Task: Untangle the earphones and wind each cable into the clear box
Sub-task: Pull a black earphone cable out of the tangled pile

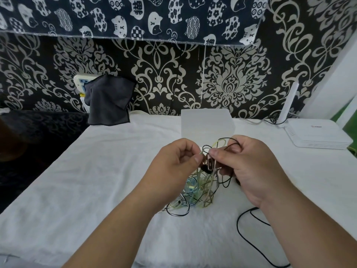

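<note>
At the centre of the white-covered desk [96, 180], a tangle of earphone cables [195, 192] in black, pale green and whitish strands is lifted partly off the cloth, with its lower loops resting on the surface. The left hand [174, 161], at 9 o'clock of the knot, has its grip pinched on strands at the top of the tangle, thumb against curled fingers. The right hand [249, 167], at 3 o'clock, has its grip closed on cable too, with black and pale green loops arching over its fingers. Between the two hands hangs a rose-gold earbud [207, 162]. A black cable [249, 238] trails from beneath the right wrist toward 5 o'clock. The clear box [204, 122] stands just beyond the hands at 12 o'clock. At 2 o'clock lies a white router [316, 135]; at 10 o'clock a dark cloth [108, 101] hangs against the patterned wall.
</note>
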